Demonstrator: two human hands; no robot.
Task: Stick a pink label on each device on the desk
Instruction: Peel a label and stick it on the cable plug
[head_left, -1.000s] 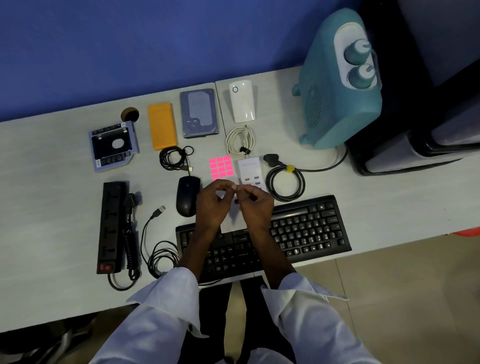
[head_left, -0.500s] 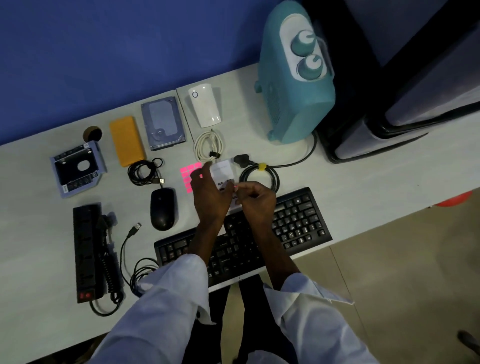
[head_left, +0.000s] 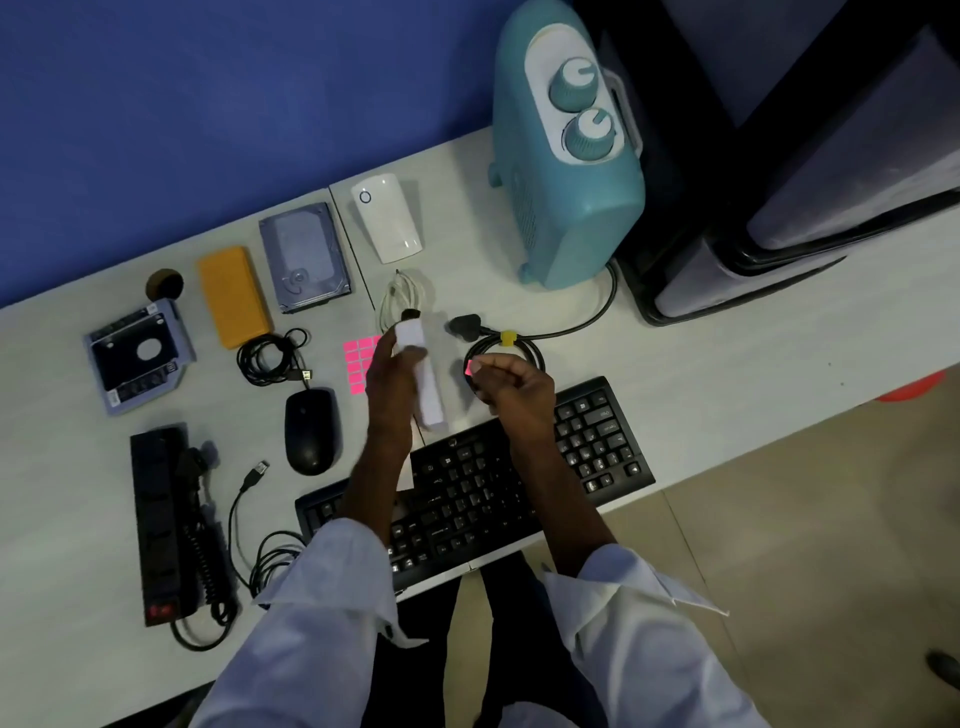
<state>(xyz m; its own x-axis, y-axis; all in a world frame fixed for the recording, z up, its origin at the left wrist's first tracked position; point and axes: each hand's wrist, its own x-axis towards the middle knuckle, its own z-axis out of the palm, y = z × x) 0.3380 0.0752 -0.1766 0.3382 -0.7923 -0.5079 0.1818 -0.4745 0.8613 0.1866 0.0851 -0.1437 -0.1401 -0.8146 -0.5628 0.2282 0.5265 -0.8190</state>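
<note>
Right hand (head_left: 511, 387) pinches pink label (head_left: 472, 368), seemingly blank.

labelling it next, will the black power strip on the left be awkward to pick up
Likely rigid: the power strip is a long flat bar. Its coiled cord lies loose alongside, so it would probably dangle and drag. Pushed, it should slide on the desk, not roll.
</note>
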